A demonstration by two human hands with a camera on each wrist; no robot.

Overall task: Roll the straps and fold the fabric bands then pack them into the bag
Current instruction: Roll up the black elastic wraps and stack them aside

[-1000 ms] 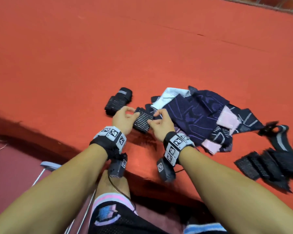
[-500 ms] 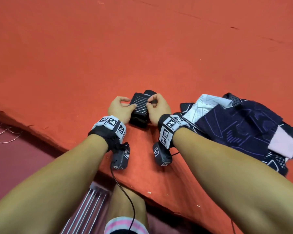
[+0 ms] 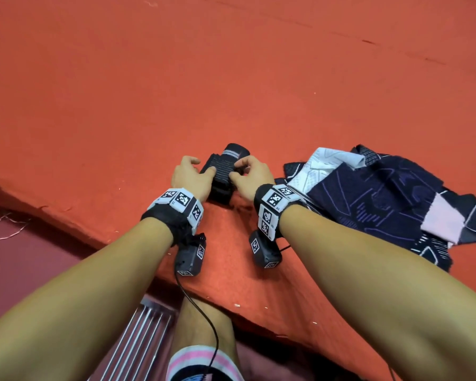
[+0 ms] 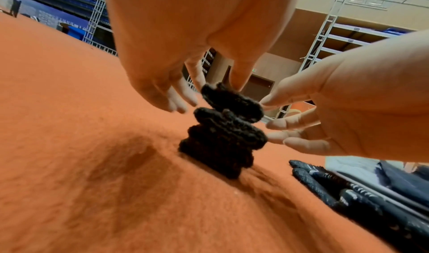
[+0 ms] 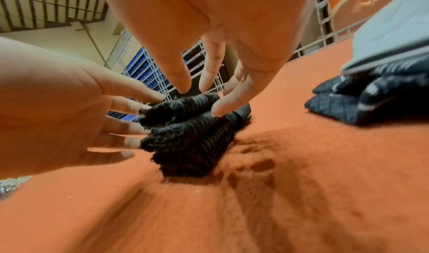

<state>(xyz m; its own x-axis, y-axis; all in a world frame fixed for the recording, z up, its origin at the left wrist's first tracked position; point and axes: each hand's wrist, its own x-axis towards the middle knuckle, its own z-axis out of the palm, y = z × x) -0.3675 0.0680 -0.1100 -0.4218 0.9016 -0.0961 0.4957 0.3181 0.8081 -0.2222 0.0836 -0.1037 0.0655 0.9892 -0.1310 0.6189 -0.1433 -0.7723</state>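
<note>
Covering the whole work surface, the orange felt mat (image 3: 231, 78) gives the soft goods a grippy bed that likely keeps folded pieces from sliding. On it, to the right of the hands, lies the dark patterned bag (image 3: 382, 204), slack and flat with a pale panel showing, close enough that finished pieces can go in with a short reach. Nearer the table edge sits the stack of black bands (image 3: 221, 177), ribbed pieces piled one on another; the wrist views show the layers offset, the top one leaning, so the pile probably needs squaring before packing. The left hand (image 3: 190, 177) flanks the stack's left side, its fingers (image 4: 183, 101) nearly straight and spread, tips touching the upper layers rather than closing round them. The right hand (image 3: 252, 178) mirrors it on the right, fingertips (image 5: 223, 106) resting lightly on the top band, thumb and fingers apart, gripping nothing. Both hands seem to be steadying and aligning the pile.
</note>
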